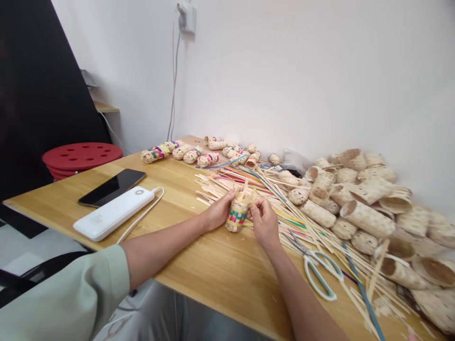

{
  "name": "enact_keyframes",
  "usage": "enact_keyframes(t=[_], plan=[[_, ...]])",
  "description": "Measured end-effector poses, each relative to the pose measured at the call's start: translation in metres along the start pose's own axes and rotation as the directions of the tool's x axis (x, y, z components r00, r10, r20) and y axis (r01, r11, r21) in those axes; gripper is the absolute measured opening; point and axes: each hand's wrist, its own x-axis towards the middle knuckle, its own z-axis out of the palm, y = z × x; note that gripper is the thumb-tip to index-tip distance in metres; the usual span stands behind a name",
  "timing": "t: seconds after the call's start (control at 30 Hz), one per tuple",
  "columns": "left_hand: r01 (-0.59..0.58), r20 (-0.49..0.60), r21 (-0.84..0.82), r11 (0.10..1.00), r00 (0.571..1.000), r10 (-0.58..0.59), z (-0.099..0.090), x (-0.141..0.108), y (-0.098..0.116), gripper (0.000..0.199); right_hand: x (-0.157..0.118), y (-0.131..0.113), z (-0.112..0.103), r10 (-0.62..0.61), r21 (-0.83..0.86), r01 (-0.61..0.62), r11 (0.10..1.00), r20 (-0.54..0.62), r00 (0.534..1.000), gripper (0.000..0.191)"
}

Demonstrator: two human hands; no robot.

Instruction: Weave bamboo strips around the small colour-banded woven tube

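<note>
Fingers (pixel 256 204) of the right hand (pixel 265 222) pinch the top edge of a small woven basket (pixel 237 213), while the left hand (pixel 217 211) wraps its side, so both are closed on it. It sits on the wooden table (pixel 199 265), near white scissors (pixel 318 270). Behind: loose strips (pixel 249 182), then piled plain baskets (pixel 366 208).

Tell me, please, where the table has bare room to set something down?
Bare wood lies between the power bank and the left hand, and along the near edge of the table. Right of the scissors, strips and plain baskets crowd everything.
</note>
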Motion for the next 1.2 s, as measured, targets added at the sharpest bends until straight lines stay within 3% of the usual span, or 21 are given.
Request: enact_keyframes(t=[0.37,0.67,0.83,1.0,1.2], plan=[[-0.023,-0.047,-0.064,0.998,0.999,0.02,-0.002,0.0,-0.001,0.023,-0.001,0.004,0.0,-0.011,0.023,0.01,1.0,0.028,1.0,0.024],[-0.084,-0.067,0.022,0.996,0.994,0.085,-0.004,0.002,-0.004,0.022,0.0,0.001,0.004,-0.008,0.034,0.009,0.999,-0.017,1.0,0.024],[-0.15,-0.091,0.29,0.945,0.979,0.183,-0.008,-0.001,-0.005,0.037,0.0,-0.001,0.005,0.012,0.026,-0.011,1.0,-0.016,1.0,0.023],[-0.083,-0.091,0.417,0.905,0.987,0.132,-0.004,-0.005,0.0,0.067,-0.003,-0.001,0.005,-0.018,-0.004,0.018,1.0,0.009,1.0,0.02],[-0.057,-0.152,0.429,0.901,0.979,0.134,-0.002,-0.007,0.003,0.055,-0.008,-0.006,0.006,-0.064,-0.058,0.064,0.996,0.018,0.998,0.017]])
